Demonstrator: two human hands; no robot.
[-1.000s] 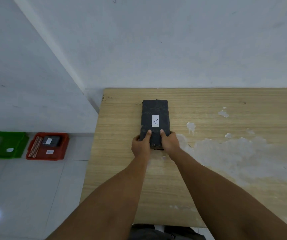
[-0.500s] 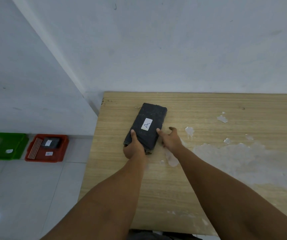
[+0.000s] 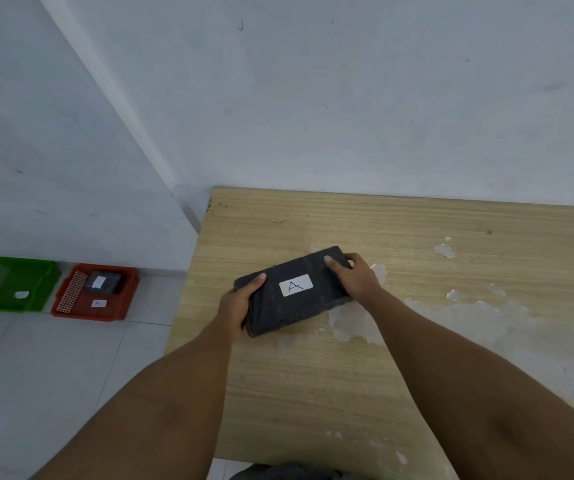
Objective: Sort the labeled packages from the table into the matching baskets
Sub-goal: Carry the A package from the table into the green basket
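Observation:
A black package (image 3: 299, 306) with a white label marked "A" lies crosswise on the wooden table (image 3: 313, 382), near its left side. My left hand (image 3: 238, 304) grips its left end with the thumb on top. My right hand (image 3: 354, 278) grips its right end. On the floor to the left stand a green basket (image 3: 41, 284) with a small white label inside and a red basket (image 3: 122, 299) holding another black labeled package (image 3: 105, 284).
The table's back edge meets a white wall, and its left edge drops to a tiled floor. Flaked white patches (image 3: 451, 317) mark the tabletop on the right. The two baskets stand against the left wall.
The package has turned from lengthwise to crosswise. My right hand has moved from its near end to its far right end, and my left hand has kept hold of the other end.

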